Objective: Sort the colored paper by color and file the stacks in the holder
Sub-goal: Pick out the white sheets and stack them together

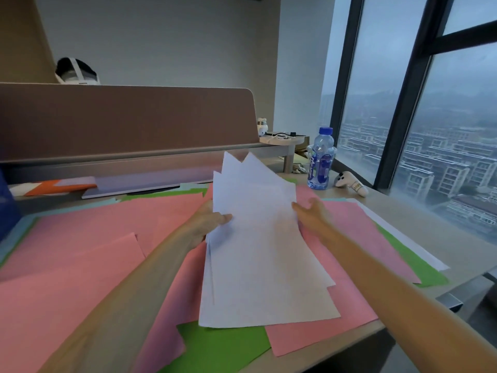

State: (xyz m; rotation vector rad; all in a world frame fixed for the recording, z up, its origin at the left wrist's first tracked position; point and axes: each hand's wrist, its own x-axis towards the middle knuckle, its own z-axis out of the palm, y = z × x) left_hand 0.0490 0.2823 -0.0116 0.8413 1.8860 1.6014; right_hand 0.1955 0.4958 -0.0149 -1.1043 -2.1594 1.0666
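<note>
A loose stack of white sheets (263, 254) is held above the desk, fanned at its far end. My left hand (208, 223) grips its left edge, thumb on top. My right hand (312, 214) touches the stack's right edge with straightened fingers. Underneath, pink sheets (86, 254) cover most of the desk, mixed with green sheets (223, 345) and pale blue edges at the left. One white sheet (411, 243) lies at the right under the pink and green. An orange sheet (53, 187) lies at the back left. No file holder is visible.
A water bottle (321, 160) and a small white plush toy (351, 183) stand at the back right by the window. A brown desk divider (126, 119) runs along the back with a grey shelf (150, 181) below it. The desk edge (355, 343) is near right.
</note>
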